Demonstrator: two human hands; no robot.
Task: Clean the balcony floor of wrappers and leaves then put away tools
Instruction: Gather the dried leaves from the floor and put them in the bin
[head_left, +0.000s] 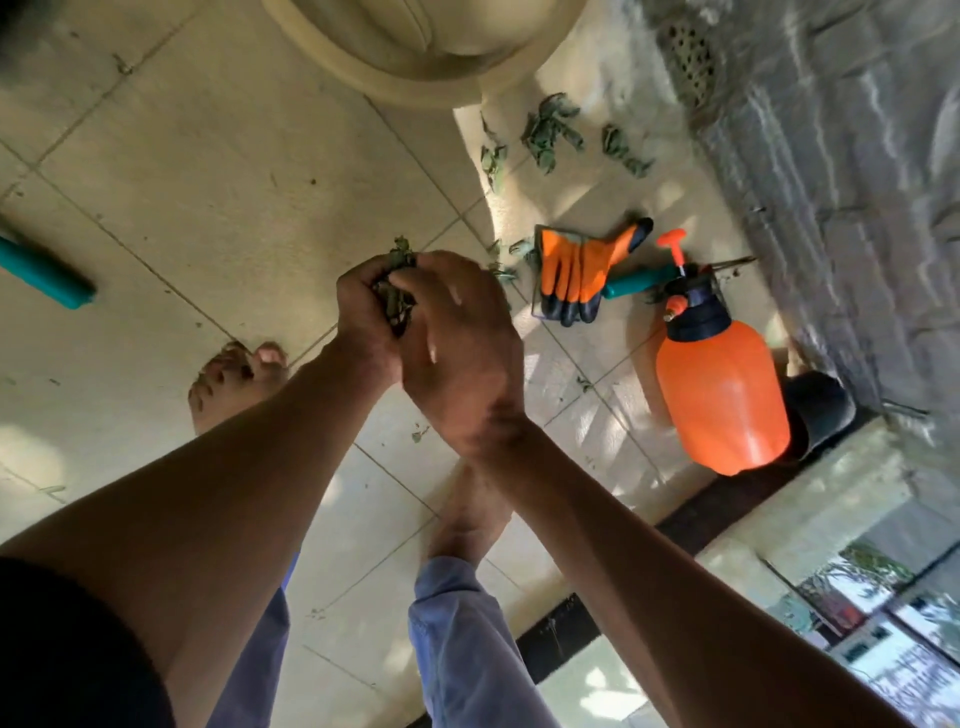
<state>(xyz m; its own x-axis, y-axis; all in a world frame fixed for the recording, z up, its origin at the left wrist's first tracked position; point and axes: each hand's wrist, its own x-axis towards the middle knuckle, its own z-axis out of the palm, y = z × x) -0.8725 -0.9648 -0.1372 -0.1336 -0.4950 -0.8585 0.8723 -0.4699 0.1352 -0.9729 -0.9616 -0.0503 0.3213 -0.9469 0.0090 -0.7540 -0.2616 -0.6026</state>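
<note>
Leaves (397, 291) are sitting bunched between the person's two hands, held up above the tiled floor (218, 171). The left hand (363, 317) is curling its fingers round the clump from the left, and the right hand (457, 332) is closing over it from the right, fingers bent against the same clump, so both are grasping the leaves and nearly touching each other. The held leaves are looking dry, crumpled and dull green, with a few tips poking out above the left fingers.

More leaves are lying loose on the floor: a scatter (553, 135) in the sunlit patch near the base of a pale round pot (415, 62), and a few bits just left of the orange gloves (582, 275). The gloves are lying flat, with a teal-handled tool (636, 283) just beside them and an orange spray bottle (719, 389) lying near it. Another teal handle (44, 273) is showing at the left edge.

The grey stone wall (841, 208) is bounding the floor on the right, with a drain grate (688, 57) by it. Bare feet (234, 379) are standing on open tiles below the hands.
</note>
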